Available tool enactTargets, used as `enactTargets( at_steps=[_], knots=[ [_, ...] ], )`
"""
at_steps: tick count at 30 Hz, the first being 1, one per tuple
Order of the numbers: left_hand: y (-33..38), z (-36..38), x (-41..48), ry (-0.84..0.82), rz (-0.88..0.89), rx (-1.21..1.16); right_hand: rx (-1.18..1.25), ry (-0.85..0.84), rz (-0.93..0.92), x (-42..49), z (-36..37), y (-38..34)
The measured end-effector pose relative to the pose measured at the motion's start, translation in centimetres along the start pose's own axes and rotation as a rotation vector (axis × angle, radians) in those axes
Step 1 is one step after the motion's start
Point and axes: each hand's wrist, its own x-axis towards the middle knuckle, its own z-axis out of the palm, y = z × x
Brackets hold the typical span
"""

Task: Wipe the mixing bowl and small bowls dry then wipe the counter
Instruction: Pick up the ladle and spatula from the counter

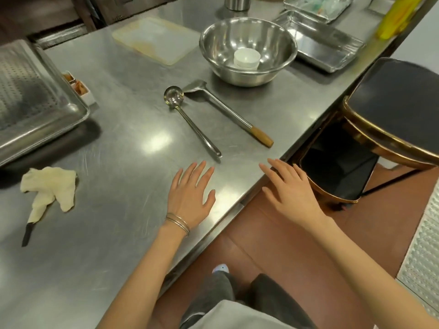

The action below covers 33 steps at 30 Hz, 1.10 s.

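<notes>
Mixing bowl (248,51) stands far back on the steel tabletop (118,138), with a small white bowl (247,58) inside it. A cloth (51,188) lies at the left. The floor (273,233) is brown. The left hand (190,195) lies flat, fingers straight and apart. The right hand (289,188) is at the tabletop edge, fingers apart, holding nothing.

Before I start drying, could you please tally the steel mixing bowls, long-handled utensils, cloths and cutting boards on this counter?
Steel mixing bowl: 1
Long-handled utensils: 2 (ladle, spatula)
Cloth: 1
Cutting board: 1
Total: 5
</notes>
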Motion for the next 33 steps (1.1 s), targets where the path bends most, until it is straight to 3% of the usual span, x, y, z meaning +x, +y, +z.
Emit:
enactTargets(
  at_steps=[12,22,30,33],
  knots=[
    [-0.2,5.3,7.7,0.023,-0.202,-0.028,0.016,-0.162,-0.146,11.4,3.6,6.9],
    [1.4,9.7,18.1,-0.041,-0.552,-0.075,0.099,-0.236,-0.262,24.3,7.0,12.0],
    [-0.7,13.3,22.2,-0.126,-0.876,-0.15,0.217,-0.376,-0.086,27.3,12.5,12.7],
    [-0.8,13.4,22.8,-0.027,-0.919,-0.183,0.266,-0.368,-0.041,27.7,13.4,12.2]
  ],
)
